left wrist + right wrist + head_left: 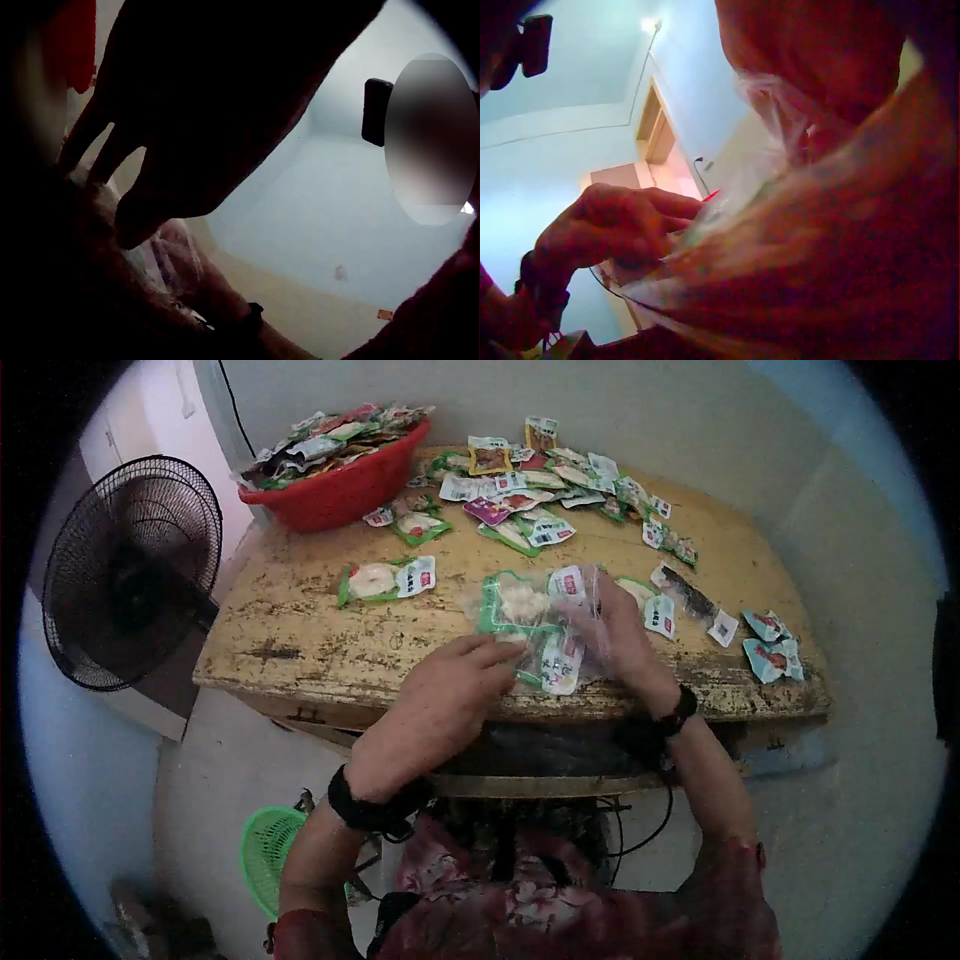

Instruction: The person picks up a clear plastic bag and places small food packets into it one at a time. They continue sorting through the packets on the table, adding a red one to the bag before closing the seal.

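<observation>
A clear plastic bag (590, 660) lies near the table's front edge with green-and-white snack packets (522, 603) inside it. My right hand (632, 640) grips the bag at its right end; the film bunches by the fingers in the right wrist view. From the left, the extended fingers of my left hand (450, 690) rest on the lower left part of the bag. In the left wrist view this hand (172, 127) is a dark silhouette, fingers pointing down onto the plastic.
A red basin (340, 500) heaped with packets stands at the back left of the worn wooden table (300, 630). Several loose packets (540, 480) pile up at the back. Single packets (385, 580) lie left and right of the bag. A black fan (130, 570) stands left, a green basket (270, 850) below.
</observation>
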A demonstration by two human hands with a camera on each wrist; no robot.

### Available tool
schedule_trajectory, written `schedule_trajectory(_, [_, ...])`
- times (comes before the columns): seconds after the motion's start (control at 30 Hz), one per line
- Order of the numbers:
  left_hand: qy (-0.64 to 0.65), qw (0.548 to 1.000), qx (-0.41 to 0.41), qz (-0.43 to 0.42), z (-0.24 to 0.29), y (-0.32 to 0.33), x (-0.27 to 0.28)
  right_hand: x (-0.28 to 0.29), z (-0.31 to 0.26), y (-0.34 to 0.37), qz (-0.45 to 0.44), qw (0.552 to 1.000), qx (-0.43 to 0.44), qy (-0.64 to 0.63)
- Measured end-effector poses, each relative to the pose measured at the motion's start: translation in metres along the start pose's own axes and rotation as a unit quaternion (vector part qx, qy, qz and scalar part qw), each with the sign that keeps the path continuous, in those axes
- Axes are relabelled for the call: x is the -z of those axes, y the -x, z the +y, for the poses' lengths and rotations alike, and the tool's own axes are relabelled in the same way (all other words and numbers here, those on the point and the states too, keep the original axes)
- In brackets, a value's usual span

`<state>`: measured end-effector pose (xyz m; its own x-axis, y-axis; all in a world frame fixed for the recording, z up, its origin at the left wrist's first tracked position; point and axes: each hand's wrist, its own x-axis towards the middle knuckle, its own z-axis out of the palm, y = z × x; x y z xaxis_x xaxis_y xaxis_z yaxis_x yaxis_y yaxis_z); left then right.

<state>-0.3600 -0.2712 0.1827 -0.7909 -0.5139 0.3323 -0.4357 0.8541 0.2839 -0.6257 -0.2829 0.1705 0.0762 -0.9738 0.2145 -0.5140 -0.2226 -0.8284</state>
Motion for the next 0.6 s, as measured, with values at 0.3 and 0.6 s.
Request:
schedule_trajectory(0.3, [0.04,0.994,0.077,0.064,-0.001,-0.006,0.025,-0.01,0.022,-0.006,0.06,0.992,-0.001,0.107])
schedule_trajectory(0.6, [-0.061,0.998,0.019,0.003,-0.014,-0.026,-0.008,0.01,0.008,0.011,-0.073,0.992,-0.007,-0.101])
